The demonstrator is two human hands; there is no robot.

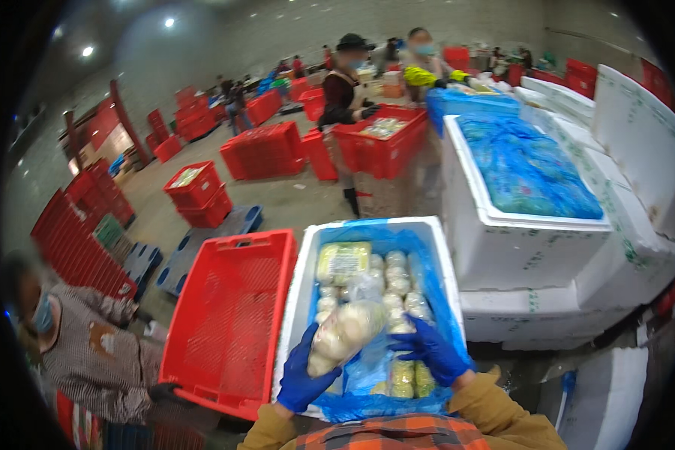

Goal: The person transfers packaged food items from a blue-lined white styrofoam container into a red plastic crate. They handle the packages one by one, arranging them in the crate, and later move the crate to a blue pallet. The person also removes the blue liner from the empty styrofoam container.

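Observation:
My left hand (306, 368), in a blue glove, holds a clear plastic bag of round white vegetables (346, 332) tilted over a white foam box (451, 264). My right hand (430, 349), gloved the same, is spread over the box's right side, its fingers apart beside wrapped white vegetables (395, 281); it holds nothing that I can see. Blue plastic film (427, 242) lines the box. A labelled pack (344, 260) lies at its far left, and yellow-green wrapped vegetables (402, 379) lie at its near end.
An empty red plastic crate (230, 320) adjoins the box's left side, with a co-worker's dark-gloved hand (171, 392) at its near corner. Large foam boxes (526, 253) stand at the right, one covered in blue film. Across, another co-worker stands by a filled red crate (371, 149).

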